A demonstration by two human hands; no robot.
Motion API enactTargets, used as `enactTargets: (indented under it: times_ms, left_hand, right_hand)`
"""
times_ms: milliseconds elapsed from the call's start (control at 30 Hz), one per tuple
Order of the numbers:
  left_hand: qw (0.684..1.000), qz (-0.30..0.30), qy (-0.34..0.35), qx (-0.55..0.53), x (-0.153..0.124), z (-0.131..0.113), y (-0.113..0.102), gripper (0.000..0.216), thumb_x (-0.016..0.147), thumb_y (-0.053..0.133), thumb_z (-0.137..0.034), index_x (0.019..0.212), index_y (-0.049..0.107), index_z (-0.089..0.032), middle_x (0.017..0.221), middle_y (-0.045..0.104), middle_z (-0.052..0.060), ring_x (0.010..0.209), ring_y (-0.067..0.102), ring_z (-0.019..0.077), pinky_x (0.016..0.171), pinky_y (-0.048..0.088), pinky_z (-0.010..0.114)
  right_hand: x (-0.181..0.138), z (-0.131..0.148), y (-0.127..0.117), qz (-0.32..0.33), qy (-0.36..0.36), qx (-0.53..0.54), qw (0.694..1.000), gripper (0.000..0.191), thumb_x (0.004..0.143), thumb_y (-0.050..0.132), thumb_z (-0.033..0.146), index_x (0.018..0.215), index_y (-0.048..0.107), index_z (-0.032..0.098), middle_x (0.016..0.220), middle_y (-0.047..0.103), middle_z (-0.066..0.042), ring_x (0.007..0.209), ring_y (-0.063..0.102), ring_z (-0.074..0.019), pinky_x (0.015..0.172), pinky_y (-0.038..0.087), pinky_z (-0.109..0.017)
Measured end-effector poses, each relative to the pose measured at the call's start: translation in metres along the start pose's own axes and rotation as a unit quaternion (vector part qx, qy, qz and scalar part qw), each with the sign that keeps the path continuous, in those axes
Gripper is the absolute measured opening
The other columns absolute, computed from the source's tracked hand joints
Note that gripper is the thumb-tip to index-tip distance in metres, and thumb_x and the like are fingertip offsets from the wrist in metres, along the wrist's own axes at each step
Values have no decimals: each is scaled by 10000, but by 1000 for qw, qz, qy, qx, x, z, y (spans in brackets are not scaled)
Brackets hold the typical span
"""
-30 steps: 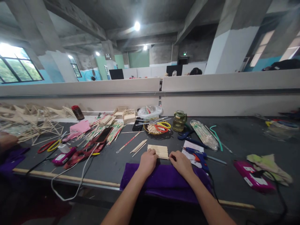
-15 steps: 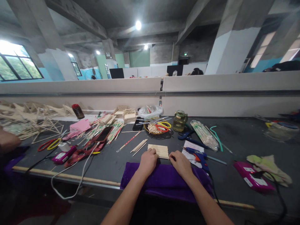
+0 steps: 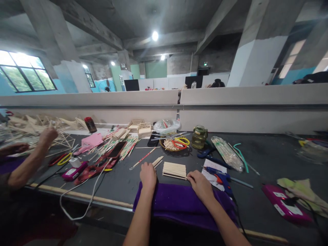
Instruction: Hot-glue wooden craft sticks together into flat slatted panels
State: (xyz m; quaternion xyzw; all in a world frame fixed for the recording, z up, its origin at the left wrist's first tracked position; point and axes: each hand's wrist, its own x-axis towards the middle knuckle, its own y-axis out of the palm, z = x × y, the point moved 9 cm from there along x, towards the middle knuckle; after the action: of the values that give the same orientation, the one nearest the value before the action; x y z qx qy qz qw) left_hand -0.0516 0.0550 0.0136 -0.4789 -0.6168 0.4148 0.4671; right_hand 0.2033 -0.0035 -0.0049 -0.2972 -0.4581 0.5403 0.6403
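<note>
Pale wood is under only one hand now: the right hand (image 3: 201, 182) has its fingertips on the near right corner of the flat panel of thin wooden sticks laid side by side (image 3: 175, 169). Whether they pinch that edge or merely press on it cannot be told. The left hand (image 3: 148, 176), which half a second ago sat on the panel's left end, has come off it and shifted leftward. It now rests knuckles-up, fingers curled, with nothing visible in them, just short of the few loose wooden sticks (image 3: 156, 161).

So the panel lies flat on the dark grey workbench (image 3: 258, 160), steadied from one side only, its left edge free. It sits just beyond the purple cloth (image 3: 179, 201) that both forearms cross.

Right of the panel a blue hot-glue gun (image 3: 220, 173) lies on a white paper sheet (image 3: 212, 165). Behind stand a shallow woven basket of sticks with red and yellow scissors (image 3: 174, 143) and a greenish glass jar (image 3: 199, 136).

Far left, a co-worker's hand (image 3: 47, 136) has come into view, raised at the pale stick-frame structures (image 3: 30, 124).
</note>
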Motion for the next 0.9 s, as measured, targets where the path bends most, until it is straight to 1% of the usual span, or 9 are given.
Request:
enactTargets:
  times_ms: [100, 200, 333, 433, 500, 633, 733, 800, 900]
  left_hand:
    - [1000, 22, -7, -14, 2, 2, 7, 149, 891, 491, -228, 905, 622, -159, 1023, 547, 113, 1016, 496, 243, 727, 429, 290]
    - [999, 21, -9, -32, 1, 2, 7, 168, 897, 460, -200, 884, 620, -154, 1020, 549, 115, 1016, 500, 240, 726, 427, 290]
    - [992, -54, -35, -108, 0, 13, -9, 169, 908, 441, -213, 858, 598, -176, 981, 570, 93, 988, 516, 222, 767, 418, 297]
    - [967, -104, -62, -226, 0, 27, -12, 173, 909, 417, -228, 844, 573, -193, 842, 600, 55, 858, 558, 203, 743, 416, 301]
    - [927, -140, -74, -340, 2, 38, -8, 180, 899, 406, -244, 853, 572, -194, 763, 605, 29, 763, 574, 182, 709, 424, 288]
    - [790, -222, -117, -559, 0, 61, 4, 265, 836, 467, -326, 1001, 593, -161, 722, 604, 3, 586, 555, 131, 572, 436, 242]
    - [706, -248, -150, -646, -3, 70, 8, 387, 804, 526, -399, 1085, 571, -137, 643, 578, -24, 513, 530, 110, 502, 417, 216]
    - [675, -260, -158, -672, -7, 71, 6, 397, 787, 565, -432, 1051, 567, -135, 596, 573, -34, 498, 530, 107, 496, 415, 207]
    - [669, -254, -153, -682, -9, 67, 1, 370, 780, 599, -460, 971, 560, -146, 567, 575, -39, 468, 515, 97, 462, 386, 186]
  right_hand:
    - [0, 1, -1, -5, -5, -3, 1000, 246, 931, 425, 262, 827, 647, 254, 854, 613, -21, 860, 586, -168, 747, 389, -256]
    - [0, 4, -4, -11, -10, -19, 1000, 249, 940, 412, 263, 852, 645, 249, 870, 612, -31, 871, 577, -177, 758, 388, -264]
    - [2, 13, -8, -17, -22, -60, 998, 233, 943, 408, 235, 878, 631, 232, 890, 607, -52, 896, 550, -200, 758, 375, -283]
    - [9, 27, -7, -8, -42, -89, 995, 213, 942, 414, 217, 887, 620, 228, 910, 609, -55, 910, 526, -205, 732, 360, -286]
    - [18, 39, -5, 4, -60, -104, 993, 207, 942, 418, 209, 886, 616, 230, 909, 609, -51, 916, 516, -200, 718, 351, -281]
    - [43, 73, 1, 30, -101, -123, 987, 167, 914, 466, 165, 896, 614, 240, 931, 610, -36, 945, 508, -182, 713, 341, -266]
    - [66, 101, 7, 42, -121, -133, 983, 169, 877, 495, 118, 915, 611, 235, 975, 609, -42, 972, 505, -187, 705, 344, -266]
    - [82, 119, 14, 48, -131, -137, 981, 196, 880, 474, 99, 929, 610, 232, 990, 606, -49, 975, 509, -187, 698, 350, -266]
    - [102, 145, 30, 60, -153, -137, 977, 217, 901, 443, 103, 949, 613, 230, 1008, 608, -57, 996, 516, -186, 706, 368, -262]
